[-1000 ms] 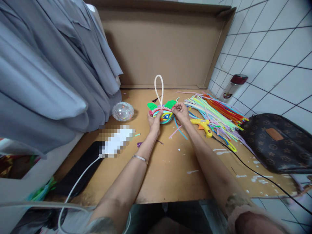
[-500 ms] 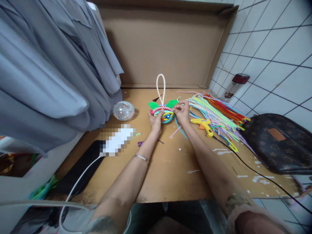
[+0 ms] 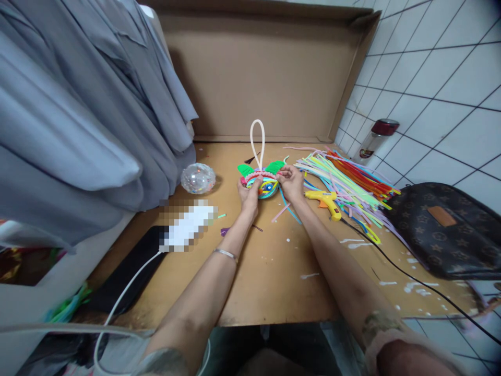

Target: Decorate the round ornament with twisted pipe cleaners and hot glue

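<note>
A colourful pipe-cleaner ornament (image 3: pixel 268 187) is held above the middle of the table, with green leaf shapes at its top and a white loop handle (image 3: pixel 257 140) rising from it. My left hand (image 3: pixel 249 194) grips its left side, thumb across the front. At the right edge, the fingers of my right hand (image 3: pixel 290 180) are pinched together against the ornament, near the right green leaf (image 3: pixel 274 167); my fingers hide what lies exactly between them. Blue and pink strips (image 3: pixel 287 209) lie below the right hand.
A yellow glue gun (image 3: pixel 325 202) lies right of my hand, its black cord trailing to the right. Behind it is a pile of pipe cleaners (image 3: pixel 344 180), then a dark patterned bag (image 3: pixel 450 230) and a bottle (image 3: pixel 373 140). Left are a clear faceted ball (image 3: pixel 198 178) and a black mat (image 3: pixel 129 271).
Both hands keep their hold on the ornament. The right fingers have closed in slightly at its right edge; the view has shifted very slightly.
</note>
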Tool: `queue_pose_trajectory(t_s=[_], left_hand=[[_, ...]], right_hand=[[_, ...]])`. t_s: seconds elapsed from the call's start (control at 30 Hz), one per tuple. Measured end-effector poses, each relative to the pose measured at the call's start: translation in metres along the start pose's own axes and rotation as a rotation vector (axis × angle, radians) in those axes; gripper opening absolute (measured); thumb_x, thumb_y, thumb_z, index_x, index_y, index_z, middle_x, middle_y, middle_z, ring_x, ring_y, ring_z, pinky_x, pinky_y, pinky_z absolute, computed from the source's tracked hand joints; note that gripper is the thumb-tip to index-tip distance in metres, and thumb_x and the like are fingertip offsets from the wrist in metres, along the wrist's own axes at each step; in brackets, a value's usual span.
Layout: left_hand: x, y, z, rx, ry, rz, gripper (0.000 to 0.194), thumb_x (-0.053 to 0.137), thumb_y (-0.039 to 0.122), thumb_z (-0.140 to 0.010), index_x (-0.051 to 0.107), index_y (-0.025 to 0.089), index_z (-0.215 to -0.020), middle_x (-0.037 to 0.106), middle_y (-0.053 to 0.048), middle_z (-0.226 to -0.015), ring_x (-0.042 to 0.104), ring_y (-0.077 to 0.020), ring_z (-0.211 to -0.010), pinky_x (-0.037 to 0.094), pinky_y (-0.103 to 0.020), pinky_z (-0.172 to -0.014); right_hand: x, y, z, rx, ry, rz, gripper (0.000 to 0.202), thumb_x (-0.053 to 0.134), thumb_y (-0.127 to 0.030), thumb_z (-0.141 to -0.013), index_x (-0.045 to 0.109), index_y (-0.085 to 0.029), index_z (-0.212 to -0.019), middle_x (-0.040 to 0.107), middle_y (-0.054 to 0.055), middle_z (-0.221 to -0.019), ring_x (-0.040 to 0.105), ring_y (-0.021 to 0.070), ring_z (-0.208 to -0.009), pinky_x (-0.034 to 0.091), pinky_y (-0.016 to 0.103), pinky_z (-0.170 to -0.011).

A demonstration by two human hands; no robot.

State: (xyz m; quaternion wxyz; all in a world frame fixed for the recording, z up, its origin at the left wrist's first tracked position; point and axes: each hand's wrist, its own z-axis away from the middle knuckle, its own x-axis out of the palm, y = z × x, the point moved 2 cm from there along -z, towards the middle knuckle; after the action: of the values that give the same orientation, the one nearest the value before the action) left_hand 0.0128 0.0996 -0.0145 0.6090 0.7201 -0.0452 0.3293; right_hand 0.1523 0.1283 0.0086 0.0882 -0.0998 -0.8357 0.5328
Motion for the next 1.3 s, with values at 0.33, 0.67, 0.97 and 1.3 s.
queue_pose_trajectory(t_s=[0.33, 0.67, 0.97, 1.3], left_hand=[[0.0004, -0.0004, -0.0001, 0.009, 0.003, 0.018, 0.059, 0.091, 0.038, -0.057, 0.058, 0.02, -0.101, 0.07, -0.002, -0.097, 0.068, -0.0157, -0.084, 0.055, -0.031, -0.085], [0.0002, -0.0006, 0.0002, -0.002, 0.023, 0.008, 0.059, 0.091, 0.038, -0.058, 0.059, 0.02, -0.104, 0.072, -0.004, -0.101, 0.071, -0.0192, -0.094, 0.055, -0.033, -0.089], [0.0021, 0.0025, 0.003, 0.018, 0.003, 0.009, 0.063, 0.092, 0.045, -0.054, 0.057, 0.021, -0.1, 0.07, -0.003, -0.094, 0.07, -0.0191, -0.088, 0.055, -0.034, -0.086], [0.001, 0.001, 0.0021, -0.004, 0.024, 0.004, 0.064, 0.092, 0.043, -0.056, 0.057, 0.02, -0.105, 0.071, -0.003, -0.098, 0.071, -0.0188, -0.09, 0.056, -0.034, -0.087]], right_hand=[[-0.001, -0.0021, -0.0008, 0.056, -0.004, 0.011, 0.015, 0.072, -0.028, -0.061, 0.063, -0.021, -0.071, 0.065, -0.003, -0.064, 0.062, 0.0163, -0.064, 0.05, 0.028, -0.061], [-0.0027, -0.0057, 0.0008, 0.071, -0.021, -0.048, 0.013, 0.063, -0.035, -0.071, 0.063, -0.022, -0.072, 0.06, -0.006, -0.056, 0.054, 0.011, -0.052, 0.045, 0.024, -0.055], [-0.0029, -0.0067, -0.0001, 0.162, -0.013, -0.133, 0.012, 0.067, -0.029, -0.062, 0.065, -0.021, -0.069, 0.059, -0.007, -0.053, 0.049, 0.0081, -0.048, 0.043, 0.022, -0.052], [-0.0024, -0.008, 0.001, 0.177, -0.043, -0.133, 0.017, 0.073, -0.035, -0.066, 0.063, -0.021, -0.07, 0.057, -0.006, -0.054, 0.05, 0.009, -0.05, 0.043, 0.023, -0.053]])
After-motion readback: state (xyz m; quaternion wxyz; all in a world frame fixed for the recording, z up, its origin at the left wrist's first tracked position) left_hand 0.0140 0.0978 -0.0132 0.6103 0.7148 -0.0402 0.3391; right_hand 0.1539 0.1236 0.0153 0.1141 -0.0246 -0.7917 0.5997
